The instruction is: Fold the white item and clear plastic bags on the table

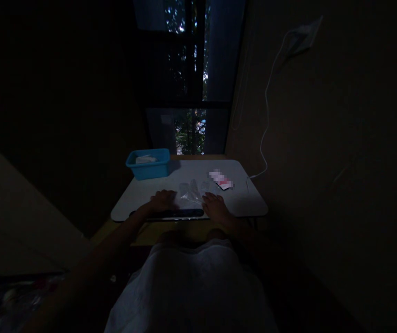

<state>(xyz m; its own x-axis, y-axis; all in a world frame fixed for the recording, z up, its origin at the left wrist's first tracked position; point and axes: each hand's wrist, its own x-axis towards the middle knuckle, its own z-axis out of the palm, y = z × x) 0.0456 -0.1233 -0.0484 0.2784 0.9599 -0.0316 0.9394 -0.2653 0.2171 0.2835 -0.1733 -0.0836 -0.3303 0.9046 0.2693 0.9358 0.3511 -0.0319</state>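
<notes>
The room is dim. A clear plastic bag (190, 194) lies on a small white table (245, 203). My left hand (162, 200) rests on the table at the bag's left edge, fingers curled on the plastic. My right hand (215, 206) lies at the bag's right edge, fingers stretched towards it and touching it. A dark strip (174, 214) runs along the table's near edge between my wrists.
A blue plastic tub (148, 163) with something white inside stands at the table's far left corner. A small white and red packet (221, 180) lies at the far right. A white cable (266, 120) hangs down the right wall. A window is behind the table.
</notes>
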